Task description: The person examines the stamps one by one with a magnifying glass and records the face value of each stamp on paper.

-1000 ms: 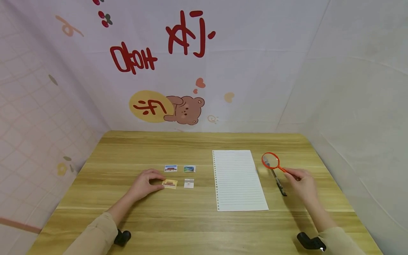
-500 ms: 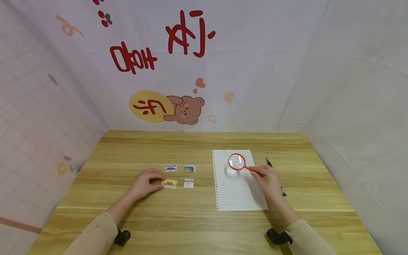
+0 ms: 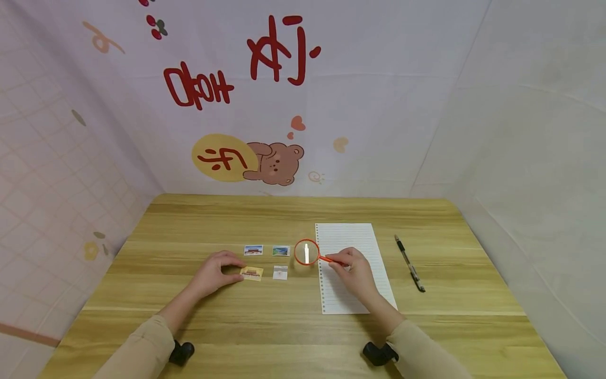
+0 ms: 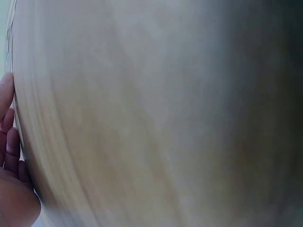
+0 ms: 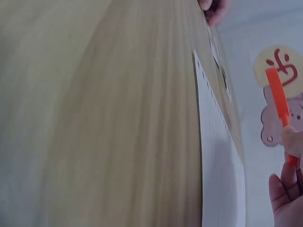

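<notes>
My right hand (image 3: 352, 271) grips the handle of a red-rimmed magnifying glass (image 3: 330, 259). The round lens hovers just left of the paper, with a bright reflection in it; the right wrist view shows the magnifying glass (image 5: 279, 94) edge-on above the table. My left hand (image 3: 215, 275) rests on the table, thumb and forefinger at the left corners of a yellow stamp (image 3: 252, 273) with a building on it. Beside that lie a pale grey stamp (image 3: 280, 272), a green-blue landscape stamp (image 3: 281, 251) and a blue stamp with a red building (image 3: 253, 250).
A lined, hole-punched sheet of paper (image 3: 347, 237) lies under my right hand. A black pen (image 3: 409, 263) lies to its right. The wooden table (image 3: 213, 221) ends at a printed cloth backdrop (image 3: 379, 105).
My right hand has carried the magnifying glass leftward, from above the pen, across the paper, to near the stamps. The left hand has stayed where it was.
</notes>
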